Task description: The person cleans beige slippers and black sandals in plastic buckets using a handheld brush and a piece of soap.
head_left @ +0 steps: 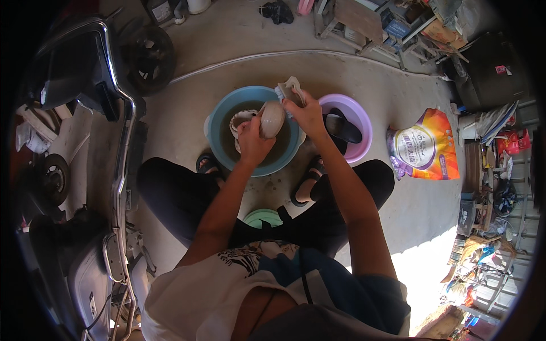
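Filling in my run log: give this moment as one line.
left hand: holds pale shoe | right hand: grips brush | over blue basin | purple basin beside

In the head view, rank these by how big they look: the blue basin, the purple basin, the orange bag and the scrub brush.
Largest to smallest, as they appear:
1. Blue basin
2. Orange bag and purple basin: too close to rank, and the bag lies nearer the bent rim
3. Scrub brush, in the right hand

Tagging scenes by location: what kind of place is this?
Likely a home yard or open garage used for hand washing: bare concrete floor, a parked scooter, a blue basin of water and a detergent bag.
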A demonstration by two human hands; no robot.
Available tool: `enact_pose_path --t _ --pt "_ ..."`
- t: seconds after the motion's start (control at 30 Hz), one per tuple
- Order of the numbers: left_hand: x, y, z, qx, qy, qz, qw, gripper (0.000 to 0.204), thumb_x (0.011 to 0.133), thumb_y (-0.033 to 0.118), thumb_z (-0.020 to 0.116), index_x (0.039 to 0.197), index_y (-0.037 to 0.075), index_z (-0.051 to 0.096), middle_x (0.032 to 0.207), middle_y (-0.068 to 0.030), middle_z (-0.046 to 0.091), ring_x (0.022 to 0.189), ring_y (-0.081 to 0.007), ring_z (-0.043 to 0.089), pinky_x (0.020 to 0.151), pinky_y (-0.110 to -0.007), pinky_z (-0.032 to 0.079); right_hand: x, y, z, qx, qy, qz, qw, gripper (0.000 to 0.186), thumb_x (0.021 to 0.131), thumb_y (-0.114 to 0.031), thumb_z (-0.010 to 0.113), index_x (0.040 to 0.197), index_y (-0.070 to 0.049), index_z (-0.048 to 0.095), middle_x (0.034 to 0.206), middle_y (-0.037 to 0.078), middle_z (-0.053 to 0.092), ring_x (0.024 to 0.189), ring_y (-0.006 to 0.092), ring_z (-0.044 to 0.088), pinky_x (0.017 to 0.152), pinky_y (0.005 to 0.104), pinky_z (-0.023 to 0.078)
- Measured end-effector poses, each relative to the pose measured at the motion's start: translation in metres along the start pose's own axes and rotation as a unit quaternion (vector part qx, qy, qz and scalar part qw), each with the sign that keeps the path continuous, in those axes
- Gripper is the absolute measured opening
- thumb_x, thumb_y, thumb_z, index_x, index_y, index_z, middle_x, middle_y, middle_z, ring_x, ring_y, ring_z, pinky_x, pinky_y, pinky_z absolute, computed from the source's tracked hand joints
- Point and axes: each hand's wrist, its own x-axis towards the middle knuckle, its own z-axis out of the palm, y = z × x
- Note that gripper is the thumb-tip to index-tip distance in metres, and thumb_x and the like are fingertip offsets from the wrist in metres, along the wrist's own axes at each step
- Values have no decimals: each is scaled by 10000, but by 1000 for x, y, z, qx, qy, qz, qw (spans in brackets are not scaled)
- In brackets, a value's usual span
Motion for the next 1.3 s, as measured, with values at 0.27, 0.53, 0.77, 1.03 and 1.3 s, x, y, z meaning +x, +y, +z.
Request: enact_pose_path --t 0.27,0.53,0.77,1.03,1.3 --pt "0 23 -7 51 55 180 981 433 621 22 669 1040 121 622 1355 -34 491 1297 -347 360 1065 -560 220 -6 58 -4 511 -165 155 829 387 899 -320 599 1206 -87 562 1057 55 638 972 145 618 821 300 503" --pt "3 18 -20 -261 -109 88 955 516 620 -47 590 1118 84 623 1475 -99 389 1386 -346 259 1124 -496 156 -9 19 -13 445 -2 71 893 527 821 -135 704 1291 -67 474 1035 47 593 895 150 601 792 286 493" --pt "1 9 -1 -414 194 -71 887 349 808 27 708 1091 36 503 1114 -87 428 1138 -183 429 1010 -321 377 -41 -1 10 294 -29 2 955 562 814 -19 672 1324 -110 455 1057 12 532 878 74 549 737 223 453" --pt "-9 -39 16 -553 89 -324 762 619 864 363 647 1347 51 417 1360 -141 425 1202 -296 450 1015 -475 384 -58 -12 30 265 -54 -123 955 569 808 -29 665 1319 -9 415 1167 63 544 1050 119 520 917 269 428" --pt "-1 -2 -7 -797 -152 -363 459 511 921 477 500 1309 145 492 1292 -66 537 1171 -267 526 982 -509 417 -50 -4 27 171 -22 -187 967 552 777 -135 690 1291 -85 495 1121 71 569 955 173 599 776 350 517"
